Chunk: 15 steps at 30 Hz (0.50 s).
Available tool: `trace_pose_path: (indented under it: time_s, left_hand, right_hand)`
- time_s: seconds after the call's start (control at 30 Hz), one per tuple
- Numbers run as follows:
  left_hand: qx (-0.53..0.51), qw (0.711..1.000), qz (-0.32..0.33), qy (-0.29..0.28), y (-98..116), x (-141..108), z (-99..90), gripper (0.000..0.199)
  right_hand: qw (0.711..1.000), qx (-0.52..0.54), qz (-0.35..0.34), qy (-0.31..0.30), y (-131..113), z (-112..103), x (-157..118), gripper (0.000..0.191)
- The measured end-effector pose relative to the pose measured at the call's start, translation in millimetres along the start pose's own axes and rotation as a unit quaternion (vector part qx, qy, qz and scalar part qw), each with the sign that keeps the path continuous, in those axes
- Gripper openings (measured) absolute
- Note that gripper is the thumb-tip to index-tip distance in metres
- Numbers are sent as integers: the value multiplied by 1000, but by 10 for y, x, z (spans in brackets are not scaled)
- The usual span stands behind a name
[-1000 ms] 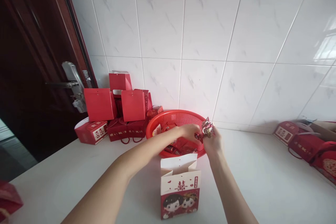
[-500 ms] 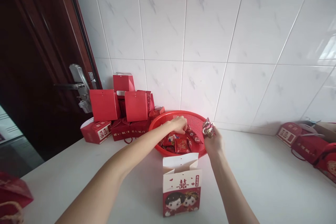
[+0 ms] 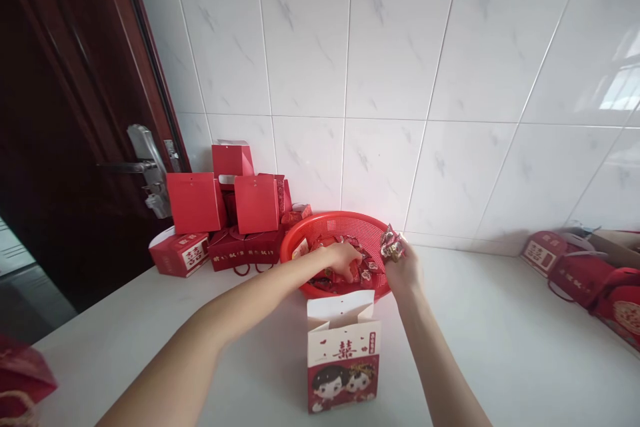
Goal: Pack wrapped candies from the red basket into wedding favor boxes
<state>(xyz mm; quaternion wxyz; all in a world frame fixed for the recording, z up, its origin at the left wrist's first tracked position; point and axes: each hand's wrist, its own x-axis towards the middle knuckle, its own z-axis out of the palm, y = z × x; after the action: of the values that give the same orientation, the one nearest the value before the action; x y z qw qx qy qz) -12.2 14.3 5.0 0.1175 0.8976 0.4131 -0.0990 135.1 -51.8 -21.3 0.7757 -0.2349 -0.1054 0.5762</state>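
A red plastic basket (image 3: 370, 227) holds several small red wrapped packets (image 3: 369, 270). Inside it, my left hand (image 3: 344, 260) is closed, fingers bent down among the packets; what its fingertips pinch, if anything, is hidden. Over the basket's right rim, my right hand (image 3: 404, 268) is closed on shiny red and silver wrapped candies (image 3: 391, 243). An open-topped white and red paper box (image 3: 344, 360) with two cartoon figures stands upright in front of the basket, touched by neither hand.
Red boxes (image 3: 195, 203) are stacked on the white table (image 3: 270, 347) at the back left, near the dark door (image 3: 75, 80). More red boxes (image 3: 580, 277) lie at the right edge, and a red bag (image 3: 23, 370) at the lower left. A tiled wall (image 3: 385, 60) stands behind.
My left hand has moved slightly down and to the right among the packets, which have shifted. My right hand still grips the candies. The whole view has moved a little.
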Motion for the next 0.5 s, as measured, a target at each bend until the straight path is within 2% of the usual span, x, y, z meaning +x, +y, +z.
trace_pose_path:
  time_s: [0.13, 0.23, 0.5]
  left_hand:
    - [2, 998, -47, 30, -63, -41, -67, 43]
    - [-2, 996, -76, 42, -117, -42, -73, 45]
    - [-65, 992, -106, 40, -245, -34, -92, 10]
  right_hand:
    - [1000, -4, 7, -2, -9, -3, 7, 4]
    - [1000, -13, 7, -10, -16, -7, 6, 4]
    - [999, -34, -17, -19, 7, -45, 35, 8]
